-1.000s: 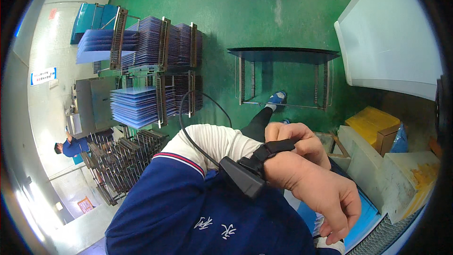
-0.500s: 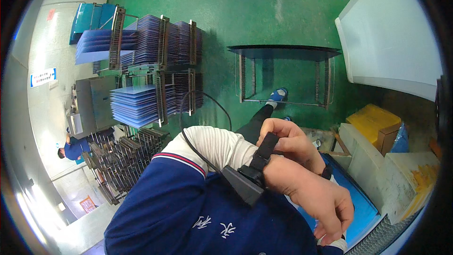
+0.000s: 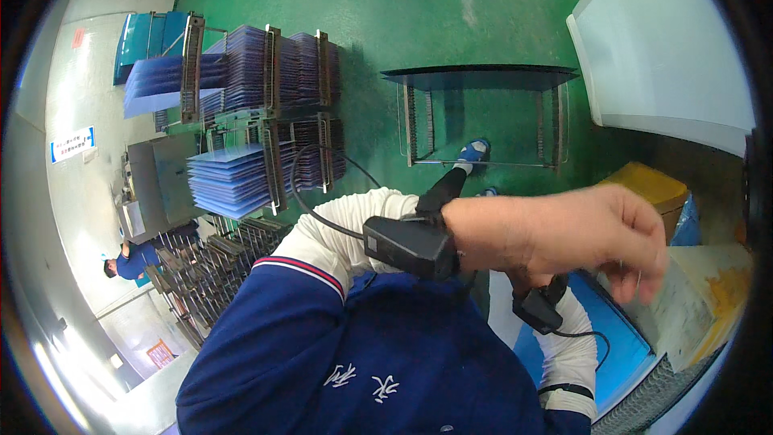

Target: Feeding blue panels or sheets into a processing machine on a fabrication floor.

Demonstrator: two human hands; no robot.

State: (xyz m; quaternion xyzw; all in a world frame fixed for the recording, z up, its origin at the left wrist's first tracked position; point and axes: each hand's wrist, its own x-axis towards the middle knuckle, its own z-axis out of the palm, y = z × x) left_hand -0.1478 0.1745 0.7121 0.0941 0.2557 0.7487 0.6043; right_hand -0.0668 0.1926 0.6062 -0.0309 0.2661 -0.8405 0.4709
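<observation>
My left arm reaches across the view in a white sleeve, with a black box-shaped device (image 3: 411, 246) strapped at its wrist and a black cable running from it. My left hand (image 3: 620, 238) is loosely bent, its fingers hanging down a little apart and slightly blurred, with nothing seen in them. My right forearm (image 3: 568, 338), in a white sleeve, rises from the lower right and wears a second black device (image 3: 538, 312). Behind my left forearm, the fingers of my right hand are hidden. Below my left hand lies a bright blue panel (image 3: 620, 346).
Metal racks with stacked bluish sheets (image 3: 229, 181) stand at left, near bare rack frames (image 3: 217, 262) and another person (image 3: 137, 262). Ahead, a metal rack (image 3: 555, 133) carries a dark panel (image 3: 483, 76). A white casing (image 3: 660, 48), yellow box (image 3: 644, 185) and stained block (image 3: 700, 290) are at right.
My left hand has swung up and to the right, away from my right wrist. My right hand, seen earlier by the left wrist strap, is now behind my left forearm.
</observation>
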